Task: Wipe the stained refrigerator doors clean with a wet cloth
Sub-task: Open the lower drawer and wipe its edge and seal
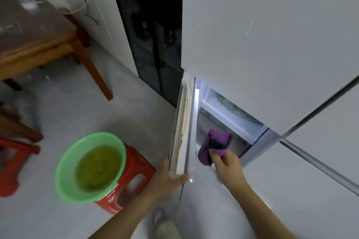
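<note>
at far left a brown wooden table [40,50] stands against the wall, with a second red stool [15,163] below it at the frame's edge. next comes a round green plastic basin [59,170] of murky yellow-green water, perched on a red plastic stool [137,167], probably raised there so the cloth can be rinsed without stooping and kept just beside the work. the left hand [167,177] grips the free edge of the white lower refrigerator door [179,145], thumb lying across the door's near corner and the fingers out of sight behind it; it seems to be holding the door ajar and steady so the narrow edge face can be reached. a thin orange-brown stain streak [186,110] runs down that edge, not yet wiped. to the right, the right hand [227,163] pinches a crumpled purple cloth [213,144], which hangs in the lit gap between door and cabinet, near the stained edge but apart from it; whether it touches anything inside is unclear. pale freezer drawers [231,116] show behind it. above and to the right spread the closed white upper doors [262,35], smooth and faintly smeared. the floor [101,103] is pale and glossy, likely slippery if dripped on; a dark glass-fronted cabinet [149,25] stands beside the fridge, and the frame is blurred.
</note>
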